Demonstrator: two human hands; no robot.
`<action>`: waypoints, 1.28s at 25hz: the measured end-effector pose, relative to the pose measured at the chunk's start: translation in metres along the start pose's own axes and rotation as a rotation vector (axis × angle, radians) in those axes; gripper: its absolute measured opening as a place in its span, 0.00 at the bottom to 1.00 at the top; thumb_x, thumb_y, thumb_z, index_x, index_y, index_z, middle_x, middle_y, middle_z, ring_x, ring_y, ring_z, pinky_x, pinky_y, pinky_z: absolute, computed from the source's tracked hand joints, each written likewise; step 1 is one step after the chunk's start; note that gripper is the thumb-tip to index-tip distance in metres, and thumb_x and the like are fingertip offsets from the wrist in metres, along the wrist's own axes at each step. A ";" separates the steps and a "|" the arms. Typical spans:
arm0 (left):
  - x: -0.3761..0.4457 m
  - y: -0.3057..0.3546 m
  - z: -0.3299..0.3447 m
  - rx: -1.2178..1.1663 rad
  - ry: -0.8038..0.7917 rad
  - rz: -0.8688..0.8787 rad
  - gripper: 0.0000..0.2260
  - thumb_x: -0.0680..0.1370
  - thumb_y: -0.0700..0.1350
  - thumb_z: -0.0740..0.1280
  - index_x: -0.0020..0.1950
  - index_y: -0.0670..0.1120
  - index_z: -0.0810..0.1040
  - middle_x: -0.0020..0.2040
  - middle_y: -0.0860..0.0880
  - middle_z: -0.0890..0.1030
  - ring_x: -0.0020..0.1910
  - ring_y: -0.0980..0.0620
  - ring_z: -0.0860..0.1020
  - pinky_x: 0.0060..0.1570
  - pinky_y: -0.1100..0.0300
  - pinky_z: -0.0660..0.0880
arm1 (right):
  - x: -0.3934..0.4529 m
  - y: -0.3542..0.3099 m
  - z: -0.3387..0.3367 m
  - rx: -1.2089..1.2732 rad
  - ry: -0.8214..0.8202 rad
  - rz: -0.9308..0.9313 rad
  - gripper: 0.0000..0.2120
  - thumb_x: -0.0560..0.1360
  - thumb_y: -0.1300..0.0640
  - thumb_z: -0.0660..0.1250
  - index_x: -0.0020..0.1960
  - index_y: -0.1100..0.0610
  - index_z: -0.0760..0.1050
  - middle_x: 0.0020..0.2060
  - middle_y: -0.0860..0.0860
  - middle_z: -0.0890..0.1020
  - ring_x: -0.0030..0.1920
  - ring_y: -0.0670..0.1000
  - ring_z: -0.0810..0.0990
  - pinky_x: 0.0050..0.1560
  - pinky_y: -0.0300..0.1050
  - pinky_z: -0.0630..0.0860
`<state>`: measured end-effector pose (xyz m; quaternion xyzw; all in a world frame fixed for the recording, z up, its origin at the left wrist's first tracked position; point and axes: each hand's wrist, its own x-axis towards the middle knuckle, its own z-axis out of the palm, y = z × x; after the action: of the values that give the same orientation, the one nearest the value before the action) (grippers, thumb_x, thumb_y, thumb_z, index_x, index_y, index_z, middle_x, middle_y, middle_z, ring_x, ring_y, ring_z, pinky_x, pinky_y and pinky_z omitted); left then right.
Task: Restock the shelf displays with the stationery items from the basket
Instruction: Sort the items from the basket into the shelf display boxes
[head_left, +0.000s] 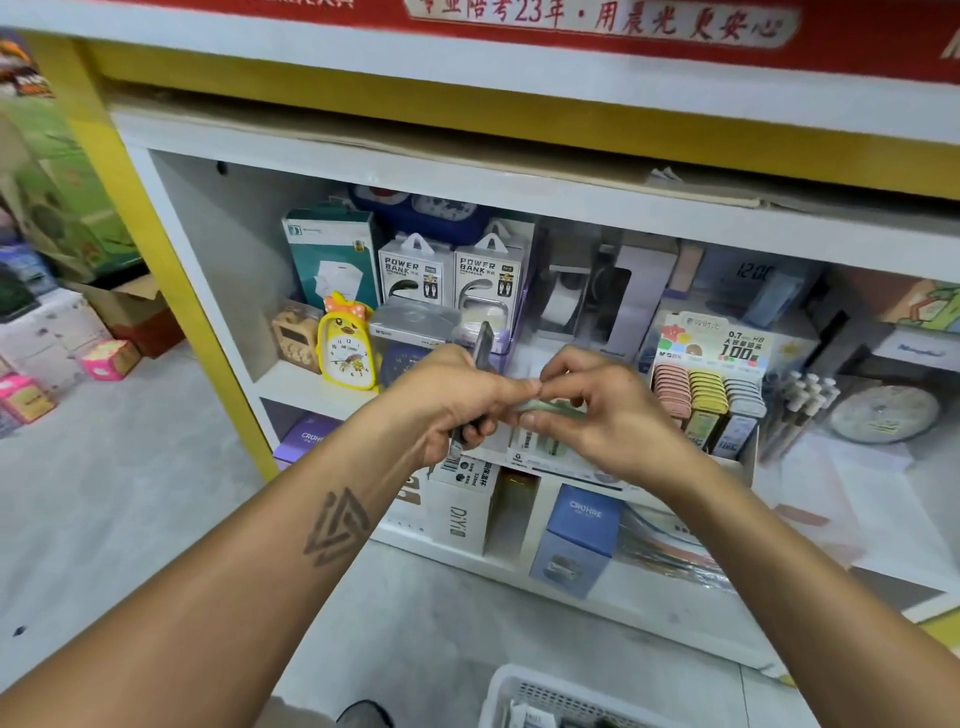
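My left hand (457, 400) grips a dark slim stationery item (484, 345) that sticks up above the fist and down below it. My right hand (597, 410) pinches a small pale green packet (550, 407) between thumb and fingertips, and the fingertips of both hands meet over it. Both hands hover in front of the middle shelf, just left of a display box of pencil-lead cases (711, 395) in pink, yellow and grey rows. The white basket (506, 691) sits on the floor at the bottom edge, partly cut off.
The white shelf unit (311, 387) holds a yellow chick alarm clock (347, 345), power bank boxes (415, 270), a tape dispenser box and blue boxes (584, 530) below. A yellow post (156, 218) frames the left side. Cardboard and coloured boxes stand on the grey floor at left.
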<state>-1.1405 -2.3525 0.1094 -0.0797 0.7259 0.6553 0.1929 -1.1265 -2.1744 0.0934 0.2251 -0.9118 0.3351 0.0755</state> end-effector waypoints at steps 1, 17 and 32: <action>0.000 0.002 0.001 -0.022 0.013 -0.017 0.18 0.75 0.47 0.74 0.56 0.37 0.75 0.33 0.43 0.81 0.21 0.54 0.68 0.21 0.66 0.60 | 0.001 0.003 -0.003 0.019 0.051 0.064 0.08 0.73 0.52 0.76 0.50 0.52 0.84 0.42 0.46 0.78 0.41 0.44 0.74 0.42 0.39 0.69; -0.006 0.012 -0.008 -0.227 -0.036 -0.151 0.23 0.78 0.60 0.55 0.47 0.42 0.77 0.33 0.46 0.76 0.27 0.50 0.70 0.30 0.60 0.63 | 0.008 0.041 -0.001 -0.226 0.383 0.071 0.08 0.77 0.57 0.71 0.55 0.57 0.80 0.39 0.46 0.80 0.39 0.49 0.79 0.44 0.42 0.76; -0.006 0.004 -0.004 -0.309 -0.018 -0.071 0.12 0.78 0.30 0.63 0.60 0.38 0.78 0.42 0.43 0.84 0.41 0.45 0.83 0.42 0.45 0.81 | 0.006 0.052 0.011 -0.426 -0.039 0.089 0.14 0.80 0.63 0.63 0.64 0.57 0.80 0.57 0.52 0.81 0.58 0.55 0.78 0.59 0.49 0.75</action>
<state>-1.1368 -2.3566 0.1155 -0.1281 0.6113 0.7529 0.2077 -1.1556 -2.1480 0.0568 0.1702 -0.9723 0.1335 0.0888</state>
